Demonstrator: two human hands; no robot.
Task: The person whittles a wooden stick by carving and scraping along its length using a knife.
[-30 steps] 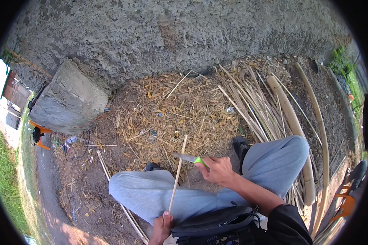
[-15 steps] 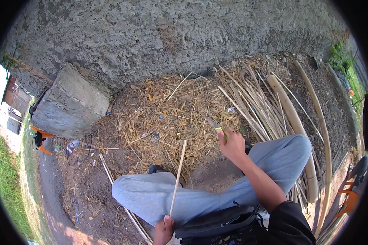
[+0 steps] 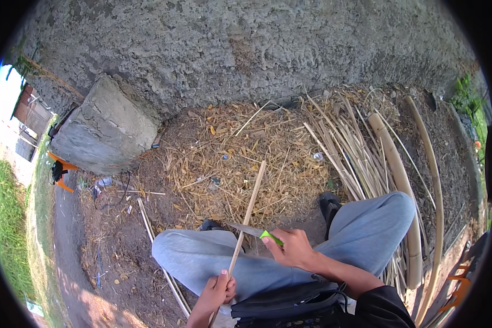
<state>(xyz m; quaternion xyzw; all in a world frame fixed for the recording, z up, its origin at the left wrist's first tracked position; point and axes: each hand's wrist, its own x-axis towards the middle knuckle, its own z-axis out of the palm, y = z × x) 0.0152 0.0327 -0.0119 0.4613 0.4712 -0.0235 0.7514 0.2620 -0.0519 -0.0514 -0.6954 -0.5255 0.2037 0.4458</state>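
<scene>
My left hand point(image 3: 217, 291) is closed round the lower part of a thin, pale bamboo strip point(image 3: 251, 204), which slants up and away past my knees. My right hand point(image 3: 291, 249) grips a knife by its bright green handle point(image 3: 271, 238). The knife blade point(image 3: 245, 229) points left and lies across the strip, around its middle. Whether the edge bites into the strip is too small to tell. Below both hands are my legs in grey trousers point(image 3: 202, 257), with a black bag point(image 3: 290, 299) at my lap.
To the right lies a pile of split bamboo strips point(image 3: 341, 145), beside a thick bamboo pole point(image 3: 394, 164) and a thinner curved pole point(image 3: 429, 158). Shavings and dry leaves point(image 3: 246, 136) cover the ground ahead. A concrete block point(image 3: 112, 128) stands left against the rough wall point(image 3: 290, 49).
My right hand has brought the knife back toward me and left, onto the strip. My left hand has risen a little, lifting the strip with it. The view has shifted slightly.
</scene>
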